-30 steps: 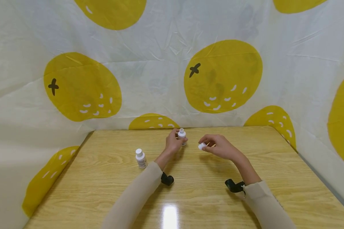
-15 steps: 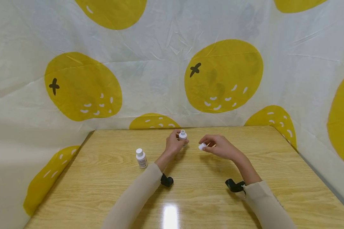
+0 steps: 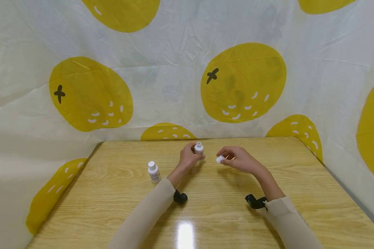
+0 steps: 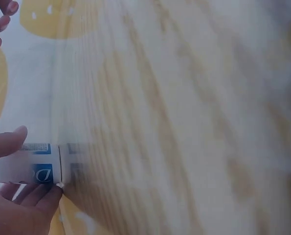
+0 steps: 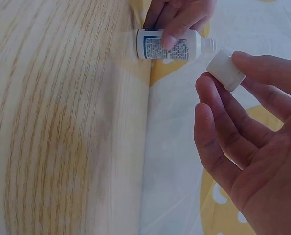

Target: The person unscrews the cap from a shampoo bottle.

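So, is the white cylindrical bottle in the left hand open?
Open: the bottle has a bare neck; the right hand pinches a round white cap.

Wood-grain table [image 3: 218,218], bright reflection [image 3: 185,235] on its surface, capped white bottle [image 3: 154,173] standing upright, yellow-patterned white cloth [image 3: 168,90] behind

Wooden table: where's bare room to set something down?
Bare table: left of the capped bottle and right of the right sleeve. Crowded: far middle, where the left hand grips the open bottle and the right hand the cap.
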{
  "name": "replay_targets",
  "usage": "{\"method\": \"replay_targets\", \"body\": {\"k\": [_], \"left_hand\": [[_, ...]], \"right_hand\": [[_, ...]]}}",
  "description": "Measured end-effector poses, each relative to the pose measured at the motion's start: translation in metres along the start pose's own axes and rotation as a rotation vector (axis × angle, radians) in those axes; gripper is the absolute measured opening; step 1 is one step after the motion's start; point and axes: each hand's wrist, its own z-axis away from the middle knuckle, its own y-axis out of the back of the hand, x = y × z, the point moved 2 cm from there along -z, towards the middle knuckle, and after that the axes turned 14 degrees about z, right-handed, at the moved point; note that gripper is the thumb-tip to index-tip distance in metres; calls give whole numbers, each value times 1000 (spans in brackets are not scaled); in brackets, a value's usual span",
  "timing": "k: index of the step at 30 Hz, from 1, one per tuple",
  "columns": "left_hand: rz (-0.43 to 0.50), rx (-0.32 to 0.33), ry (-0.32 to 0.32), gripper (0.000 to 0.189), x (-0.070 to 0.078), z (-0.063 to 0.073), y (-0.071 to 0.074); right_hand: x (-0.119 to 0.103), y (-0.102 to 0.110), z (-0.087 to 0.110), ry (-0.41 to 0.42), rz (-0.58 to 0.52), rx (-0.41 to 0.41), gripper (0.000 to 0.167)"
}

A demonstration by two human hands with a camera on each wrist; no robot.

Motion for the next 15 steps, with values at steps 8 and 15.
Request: {"method": "replay_targets", "body": {"k": [8,15], "left_hand": [[0,0,52,75,7,22,9],[47,-29,88,78,8,51,25]], "right_hand": [[0,-1,0,-36,-3,33,26],[-1,-2,-2,-66,4,70,26]]}}
